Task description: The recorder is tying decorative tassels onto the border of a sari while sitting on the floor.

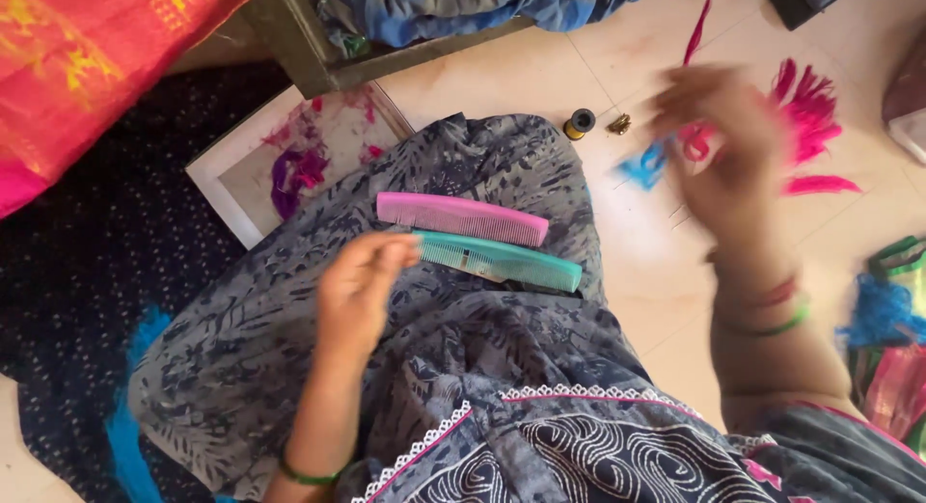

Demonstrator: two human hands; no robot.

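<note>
We found the left hand loosely curled, empty, touching the teal comb; right hand blurred, fingers' grip indeterminate; steadier handling was advised.

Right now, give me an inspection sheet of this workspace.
Surface: grey patterned cloth over the lap, pale tiled floor beyond.
Job's things: pink comb and teal comb side by side on the cloth.
Clutter: thread spool, pink tufts, white tray with purple scraps.
Grippers: left hand at the teal comb's end; right hand blurred, above the floor, by pink and blue pieces; grip unclear.
Cables: nothing seen.
Surroundings: orange fabric, blue cloth.
</note>
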